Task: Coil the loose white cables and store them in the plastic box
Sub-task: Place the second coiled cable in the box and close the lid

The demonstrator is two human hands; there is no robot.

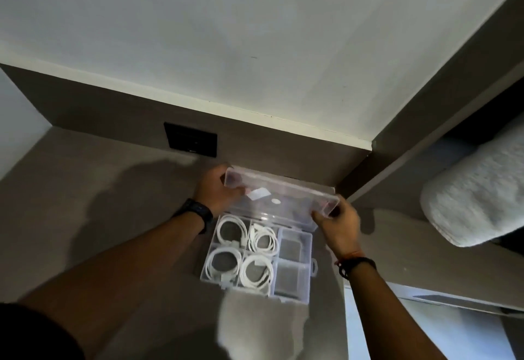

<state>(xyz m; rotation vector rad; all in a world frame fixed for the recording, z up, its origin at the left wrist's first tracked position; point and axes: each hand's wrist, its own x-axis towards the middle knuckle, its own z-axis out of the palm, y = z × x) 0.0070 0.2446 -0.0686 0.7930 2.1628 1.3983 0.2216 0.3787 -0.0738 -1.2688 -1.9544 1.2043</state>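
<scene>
A clear plastic box with several compartments sits on the grey-brown desk. Its hinged lid stands raised at the far side. My left hand grips the lid's left corner and my right hand grips its right corner. Several coiled white cables lie in the left and middle compartments, among them one at the back left, one at the back middle and one at the front. The two right compartments hold no cable.
The desk is bounded by a dark back panel with a black socket plate and a dark side panel on the right. A grey rolled cloth lies in the shelf to the right. A pale wall rises behind.
</scene>
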